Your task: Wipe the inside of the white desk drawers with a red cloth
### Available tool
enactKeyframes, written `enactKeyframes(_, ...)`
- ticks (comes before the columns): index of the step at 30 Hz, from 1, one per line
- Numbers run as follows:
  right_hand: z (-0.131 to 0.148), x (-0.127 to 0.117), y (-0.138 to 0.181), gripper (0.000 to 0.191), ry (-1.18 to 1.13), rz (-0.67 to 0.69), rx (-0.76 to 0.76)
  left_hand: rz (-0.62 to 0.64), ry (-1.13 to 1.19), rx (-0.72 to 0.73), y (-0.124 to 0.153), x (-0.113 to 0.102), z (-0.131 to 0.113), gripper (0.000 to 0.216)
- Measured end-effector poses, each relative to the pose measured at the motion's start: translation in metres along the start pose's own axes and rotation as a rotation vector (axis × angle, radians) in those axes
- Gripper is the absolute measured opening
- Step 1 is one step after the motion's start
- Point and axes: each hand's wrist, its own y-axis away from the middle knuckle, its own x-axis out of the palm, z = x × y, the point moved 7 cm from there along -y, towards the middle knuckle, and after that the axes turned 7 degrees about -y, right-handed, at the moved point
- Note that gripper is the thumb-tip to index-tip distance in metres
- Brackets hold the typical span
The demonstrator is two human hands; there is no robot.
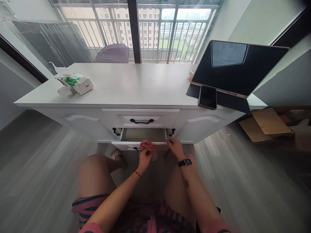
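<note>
The lower drawer (145, 135) of the white cabinet is pulled out, and only its bare bottom shows inside. My left hand (144, 160) is closed on a crumpled pinkish-red cloth (147, 145), which lies over the top of the drawer front near the black handle (137, 149). At the right corner of the drawer front is my right hand (176, 149), with its fingers bent around the edge. A dark watch (185, 162) is on my right wrist.
On the cabinet top (136, 85) are a tissue pack (80, 83) at left, and a laptop (233, 68) and phone (207, 97) at right. Above the open drawer is a shut drawer (142, 118). A cardboard box (269, 126) stands on the floor at right.
</note>
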Motion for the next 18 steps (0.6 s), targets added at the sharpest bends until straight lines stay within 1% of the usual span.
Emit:
enactKeyframes(2,0.002,0.001,0.000,0.050,-0.002,0.006,-0.011,-0.018,-0.002,-0.007,-0.002,-0.008,0.002,0.014)
enactKeyframes(5,0.006,0.000,0.001,0.045,0.001,0.019,-0.025,-0.096,-0.011,-0.023,-0.005,-0.030,0.006,0.013)
enactKeyframes(9,0.015,0.002,0.004,0.040,0.014,0.037,-0.066,-0.221,0.001,-0.022,-0.011,-0.073,0.013,0.016)
enactKeyframes(12,0.030,0.008,0.009,0.032,0.083,0.058,-0.193,-0.287,-0.025,-0.033,-0.017,-0.110,0.020,0.018)
enactKeyframes(15,0.045,0.019,0.014,0.021,0.176,0.090,-0.307,-0.325,-0.004,-0.086,-0.024,-0.143,0.024,0.016)
enactKeyframes(18,0.054,0.027,0.014,0.014,0.219,0.102,-0.345,-0.303,0.104,-0.135,-0.028,-0.168,0.017,0.015)
